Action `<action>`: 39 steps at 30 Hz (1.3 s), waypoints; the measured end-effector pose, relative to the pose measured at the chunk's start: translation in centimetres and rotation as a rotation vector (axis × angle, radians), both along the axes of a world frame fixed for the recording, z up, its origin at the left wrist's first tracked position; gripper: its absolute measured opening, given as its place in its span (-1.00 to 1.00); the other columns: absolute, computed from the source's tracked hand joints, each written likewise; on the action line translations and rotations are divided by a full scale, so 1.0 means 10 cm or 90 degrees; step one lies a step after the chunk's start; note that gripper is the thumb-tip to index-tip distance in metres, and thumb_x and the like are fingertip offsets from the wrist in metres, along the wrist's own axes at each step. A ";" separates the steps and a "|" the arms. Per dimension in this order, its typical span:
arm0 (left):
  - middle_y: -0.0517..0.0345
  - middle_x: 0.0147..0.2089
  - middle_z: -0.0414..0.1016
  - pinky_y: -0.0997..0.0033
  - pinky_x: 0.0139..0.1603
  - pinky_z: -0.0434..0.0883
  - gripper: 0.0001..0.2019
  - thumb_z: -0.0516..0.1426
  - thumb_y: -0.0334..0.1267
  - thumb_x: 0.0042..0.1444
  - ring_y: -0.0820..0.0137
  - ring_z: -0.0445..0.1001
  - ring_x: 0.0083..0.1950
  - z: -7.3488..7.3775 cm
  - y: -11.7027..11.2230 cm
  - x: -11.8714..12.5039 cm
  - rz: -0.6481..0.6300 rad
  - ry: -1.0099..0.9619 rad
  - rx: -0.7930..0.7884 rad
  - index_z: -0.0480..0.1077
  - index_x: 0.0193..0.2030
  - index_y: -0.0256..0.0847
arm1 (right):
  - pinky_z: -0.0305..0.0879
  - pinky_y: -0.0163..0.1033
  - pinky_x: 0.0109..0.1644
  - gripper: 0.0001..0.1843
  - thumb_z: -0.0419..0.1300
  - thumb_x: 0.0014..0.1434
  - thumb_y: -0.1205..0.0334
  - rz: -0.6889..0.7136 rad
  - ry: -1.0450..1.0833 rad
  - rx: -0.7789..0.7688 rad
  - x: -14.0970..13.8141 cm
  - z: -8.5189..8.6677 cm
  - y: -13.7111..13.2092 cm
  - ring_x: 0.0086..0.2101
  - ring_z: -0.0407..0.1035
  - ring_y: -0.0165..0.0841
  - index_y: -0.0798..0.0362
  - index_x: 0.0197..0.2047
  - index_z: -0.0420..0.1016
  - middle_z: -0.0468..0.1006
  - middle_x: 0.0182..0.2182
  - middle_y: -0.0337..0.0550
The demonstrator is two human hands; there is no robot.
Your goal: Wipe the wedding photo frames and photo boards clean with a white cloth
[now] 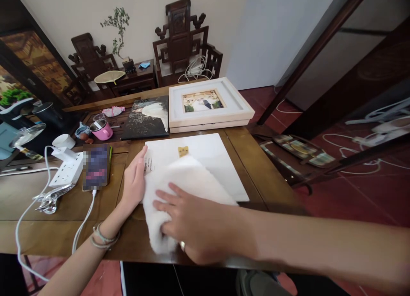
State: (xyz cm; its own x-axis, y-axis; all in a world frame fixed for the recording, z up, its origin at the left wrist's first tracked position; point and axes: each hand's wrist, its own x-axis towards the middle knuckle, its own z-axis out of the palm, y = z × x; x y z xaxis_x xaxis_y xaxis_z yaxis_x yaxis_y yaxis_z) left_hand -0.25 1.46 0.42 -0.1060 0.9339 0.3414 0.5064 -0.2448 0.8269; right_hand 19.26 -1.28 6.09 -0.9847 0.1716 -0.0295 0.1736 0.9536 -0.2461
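While the right hand (pixel 188 221) presses flat on a white cloth (pixel 188 176) with fingers spread and nothing gripped, the left hand (pixel 134 180) lies flat too, palm against the left edge of the white frame back (pixel 221 159). The cloth covers that panel's near left part. A brass hanger (pixel 183 150) shows just beyond it. Behind the frame back sits a framed photo (pixel 208 104) and, to its left, a phone (pixel 96 167) and a power strip (pixel 67 170).

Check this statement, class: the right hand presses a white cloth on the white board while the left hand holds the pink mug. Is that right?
No. The head view shows the left hand resting at the left edge of the white board; the pink mug stands untouched. The right hand does press the white cloth.
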 end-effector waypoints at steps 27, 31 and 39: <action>-0.11 0.35 0.28 -0.18 0.43 -0.04 -0.59 -0.04 -0.27 0.30 0.11 0.18 0.41 -0.08 0.02 -0.03 -0.160 0.297 -0.047 0.35 0.24 -0.21 | 0.13 -0.22 -0.20 -0.82 -0.09 0.00 0.40 -0.274 0.202 -0.209 -0.11 -0.07 1.27 -0.28 0.33 -0.25 0.03 -0.39 0.30 0.52 -0.30 -0.12; -0.15 0.36 0.26 -0.18 0.43 -0.01 -0.58 -0.02 -0.25 0.29 0.12 0.15 0.42 -0.12 0.01 -0.05 -0.152 0.295 -0.052 0.34 0.25 -0.24 | 0.15 -0.20 -0.21 -0.81 -0.08 -0.02 0.40 -0.334 0.198 -0.191 0.39 -0.09 1.26 -0.31 0.33 -0.24 0.02 -0.39 0.30 0.50 -0.37 -0.13; -0.18 0.35 0.27 -0.16 0.42 0.02 -0.58 -0.03 -0.24 0.30 0.15 0.16 0.42 -0.12 0.02 -0.02 -0.142 0.312 -0.043 0.35 0.24 -0.29 | 0.32 -0.04 -0.17 -0.67 -0.08 -0.05 0.48 -0.412 0.098 -0.121 1.02 -0.23 0.61 -0.22 0.46 -0.08 0.00 -0.34 0.44 0.43 -0.54 -0.15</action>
